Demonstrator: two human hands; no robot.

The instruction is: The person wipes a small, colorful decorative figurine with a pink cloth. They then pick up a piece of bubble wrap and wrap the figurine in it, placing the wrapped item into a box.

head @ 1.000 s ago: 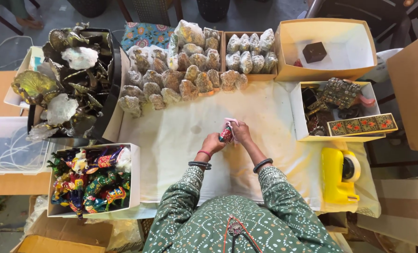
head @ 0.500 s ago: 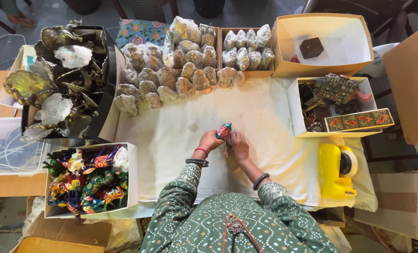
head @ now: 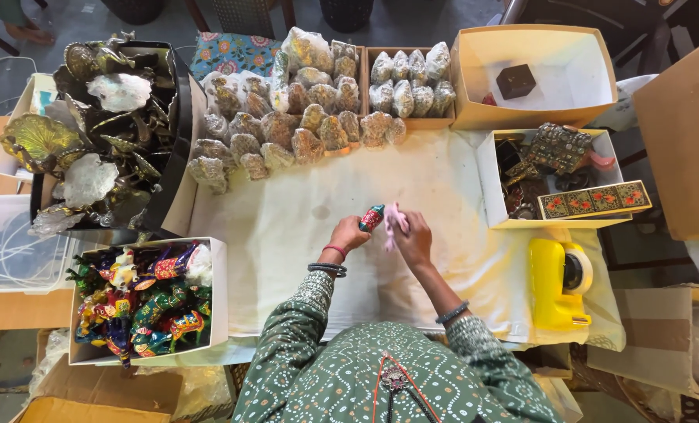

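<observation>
Head view: looking straight down on a worktable w/ a cream cloth (head: 287, 258), person's arms in green dotted sleeves at bottom centre.
Far left: black tray (head: 173, 141) heaped w/ brass leaf-shaped ornaments, some in clear wrap.
Lower left: white box (head: 216, 290) full of bright painted animal figurines (head: 142, 301).
Top centre: rows of small wrapped items in clear bags (head: 302, 125), lying on the cloth's far edge and in a cardboard tray.
Left hand (head: 349, 233): fingers curled shut around the lower end of a small painted figure (head: 371, 218), red and teal, held just above the cloth at mid-table; bangles on the wrist.
Right hand (head: 413, 239): fingers pinched on a pink cloth scrap (head: 392, 222) pressed against the painted figure's right side; hands nearly touching.
Figure detail: too small to tell the exact shape, prob. an animal like those in the white box.
Top right: large open carton (head: 475, 78) w/ one dark small box (head: 515, 81) inside.
Right: white box (head: 490, 176) w/ dark metal trinkets and a long patterned lid (head: 594, 199) across its front.
Lower right: yellow tape dispenser (head: 557, 282) on the cloth edge, well apart from the hands.
</observation>
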